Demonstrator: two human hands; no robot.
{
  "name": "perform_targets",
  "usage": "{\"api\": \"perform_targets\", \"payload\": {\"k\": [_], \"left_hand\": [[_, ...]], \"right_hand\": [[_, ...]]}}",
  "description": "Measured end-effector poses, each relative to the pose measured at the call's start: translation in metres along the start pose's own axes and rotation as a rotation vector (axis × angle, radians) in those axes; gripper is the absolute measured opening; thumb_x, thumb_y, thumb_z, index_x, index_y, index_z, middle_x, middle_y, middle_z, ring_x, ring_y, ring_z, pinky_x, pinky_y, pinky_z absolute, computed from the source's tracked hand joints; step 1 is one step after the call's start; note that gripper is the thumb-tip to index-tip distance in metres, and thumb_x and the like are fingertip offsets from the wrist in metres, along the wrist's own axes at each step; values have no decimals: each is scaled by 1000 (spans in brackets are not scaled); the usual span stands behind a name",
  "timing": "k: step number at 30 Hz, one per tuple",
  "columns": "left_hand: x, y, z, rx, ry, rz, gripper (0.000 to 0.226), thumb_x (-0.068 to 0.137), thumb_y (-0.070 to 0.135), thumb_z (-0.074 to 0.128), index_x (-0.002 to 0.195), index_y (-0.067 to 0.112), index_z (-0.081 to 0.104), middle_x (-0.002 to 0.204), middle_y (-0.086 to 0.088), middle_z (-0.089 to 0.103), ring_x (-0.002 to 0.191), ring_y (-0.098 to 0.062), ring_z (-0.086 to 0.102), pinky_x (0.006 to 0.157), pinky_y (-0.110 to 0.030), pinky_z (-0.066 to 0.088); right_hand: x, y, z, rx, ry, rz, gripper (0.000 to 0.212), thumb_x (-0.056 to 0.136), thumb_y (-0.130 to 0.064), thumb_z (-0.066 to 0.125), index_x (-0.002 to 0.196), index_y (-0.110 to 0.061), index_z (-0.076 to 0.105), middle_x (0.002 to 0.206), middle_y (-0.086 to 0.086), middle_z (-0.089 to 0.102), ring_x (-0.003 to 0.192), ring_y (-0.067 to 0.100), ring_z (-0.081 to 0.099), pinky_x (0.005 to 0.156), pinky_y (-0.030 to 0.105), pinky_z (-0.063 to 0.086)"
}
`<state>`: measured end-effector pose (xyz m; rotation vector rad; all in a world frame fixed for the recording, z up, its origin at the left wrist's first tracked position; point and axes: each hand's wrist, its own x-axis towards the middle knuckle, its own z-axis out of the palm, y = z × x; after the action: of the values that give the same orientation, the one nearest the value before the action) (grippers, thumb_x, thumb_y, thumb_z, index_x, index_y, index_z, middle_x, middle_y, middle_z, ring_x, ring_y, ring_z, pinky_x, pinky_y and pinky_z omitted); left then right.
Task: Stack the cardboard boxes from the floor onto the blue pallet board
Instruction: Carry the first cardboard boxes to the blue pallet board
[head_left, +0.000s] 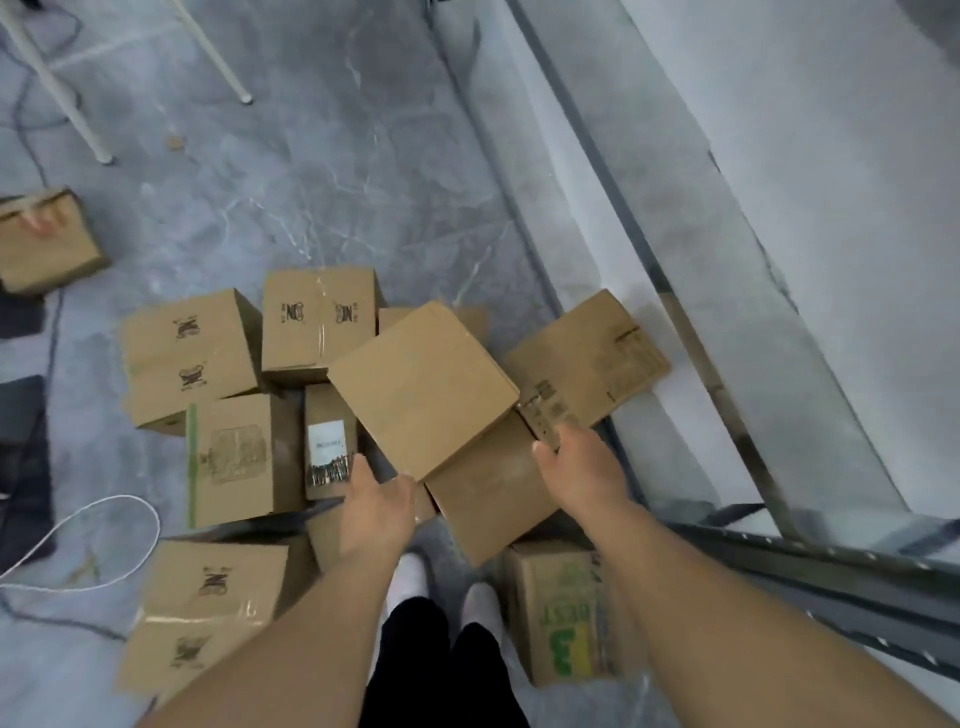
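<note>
- We hold one cardboard box (423, 387) tilted above the boxes on the floor (291, 171).
- Our left hand (382, 501) and right hand (582, 462) grip its near edges.

You hold a plain brown cardboard box (423, 387) tilted at frame centre; more closed brown boxes (192, 353) lie scattered on the floor around it.
</note>
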<state>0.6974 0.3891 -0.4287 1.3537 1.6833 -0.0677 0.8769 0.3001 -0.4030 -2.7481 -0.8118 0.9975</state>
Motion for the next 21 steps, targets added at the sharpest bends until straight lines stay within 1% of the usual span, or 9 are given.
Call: {"api": "perform_targets", "payload": {"k": [3,6,8,11,13,15,17,19,21], "left_hand": [[45,-3,25,0,6,-44,65,93,27,46,147,8,16,151,-13,27,133,-31,35,103,-35,31],[88,-8,47,-5,29,-83,62,92,27,46,143,3,21,144,-20,36,125,-36,42,100,-39,36],[112,-11,58,-18,52,-101,60,92,27,46,141,1,23,140,-21,39,123,-37,42,99,-40,37],[143,-20,68,-28,63,-146,62,92,30,47,141,0,23,142,-20,39,128,-36,39,104,-41,34],[159,-29,73,-20,60,-170,62,91,32,47,140,1,25,141,-20,41,129,-35,39,103,-39,34],[166,-38,77,-30,28,-186,55,92,32,47,136,3,31,135,-19,48,123,-35,45,97,-36,36],[167,-47,80,-73,-34,-202,48,93,30,46,133,6,36,128,-17,53,116,-34,50,93,-34,38],[164,-54,81,-124,-60,-218,48,93,28,47,136,10,36,126,-15,55,114,-34,51,96,-35,40],[160,-58,77,-170,-67,-234,50,92,24,47,139,15,33,126,-13,56,113,-32,52,98,-38,41]], "right_hand": [[51,-3,20,-20,-37,21,46,96,-38,41,134,-12,43,131,10,53,119,28,49,90,36,42],[101,-10,44,-17,-71,10,48,96,-35,42,136,-10,39,135,11,48,122,29,47,94,39,40],[130,-14,59,-43,-105,2,51,95,-35,43,138,-8,36,137,13,45,122,31,45,95,40,40],[169,-22,80,-68,-157,18,70,94,-39,46,148,-7,15,151,13,26,135,33,31,105,43,32],[189,-24,93,-61,-146,18,76,93,-38,49,149,-6,8,155,12,16,139,33,24,109,42,27],[202,-25,105,-80,-152,30,75,93,-35,51,148,-5,11,153,13,21,138,33,27,109,40,28],[209,-24,113,-111,-179,39,68,92,-31,53,145,-3,21,148,15,32,133,33,35,106,39,33],[208,-23,116,-119,-175,44,56,91,-26,55,137,-3,33,140,15,40,126,34,43,101,39,39],[202,-24,115,-128,-154,46,47,91,-22,56,130,-4,40,134,15,45,120,35,47,95,38,42]]}}
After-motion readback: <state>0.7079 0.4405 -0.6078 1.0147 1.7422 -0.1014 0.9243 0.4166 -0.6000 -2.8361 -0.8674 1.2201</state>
